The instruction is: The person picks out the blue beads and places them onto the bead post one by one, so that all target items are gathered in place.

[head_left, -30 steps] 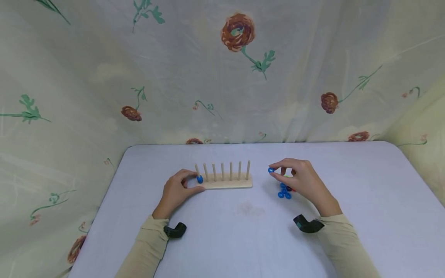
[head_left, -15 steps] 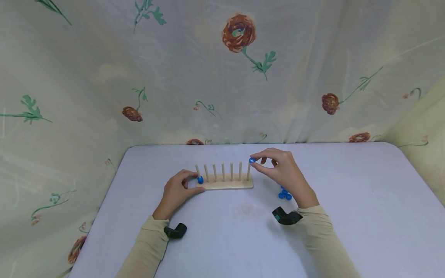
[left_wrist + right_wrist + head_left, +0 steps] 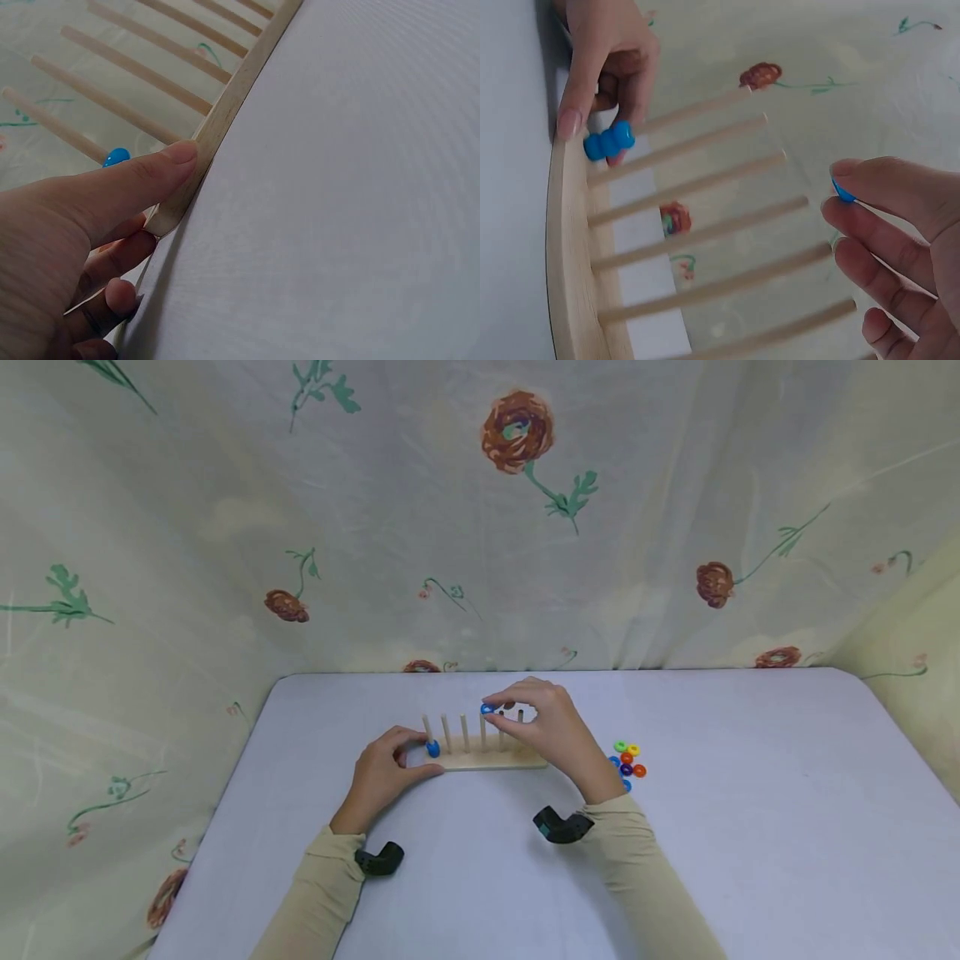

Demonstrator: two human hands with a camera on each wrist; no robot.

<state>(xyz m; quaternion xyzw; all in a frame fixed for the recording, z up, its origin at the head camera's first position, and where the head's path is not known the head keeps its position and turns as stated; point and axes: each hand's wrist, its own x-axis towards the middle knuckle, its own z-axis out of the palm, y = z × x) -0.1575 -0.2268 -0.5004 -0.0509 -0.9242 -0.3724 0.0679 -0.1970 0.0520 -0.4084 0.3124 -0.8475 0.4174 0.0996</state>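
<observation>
A wooden peg board [image 3: 491, 762] with a row of upright pegs lies on the table. My left hand [image 3: 382, 777] grips its left end, thumb along the front edge in the left wrist view. Blue beads [image 3: 609, 141] sit stacked at the base of the leftmost peg, close to that hand. My right hand [image 3: 551, 727] pinches another blue bead [image 3: 487, 708] between thumb and index finger, level with the peg tops near the middle of the row. In the right wrist view the fingers cover most of this bead, and it is apart from the pegs.
To the right of the board lies a loose cluster of beads: green [image 3: 620, 747], yellow [image 3: 633, 750], orange [image 3: 627, 758], purple [image 3: 626, 770] and blue, partly behind the right wrist. A white cloth covers the table [image 3: 465, 877]. A flowered curtain [image 3: 375, 527] hangs behind it.
My right hand has carried the blue bead leftward from above the bead cluster, past the right-end peg, to the middle pegs. The cluster is now more exposed. My left hand stays on the board.
</observation>
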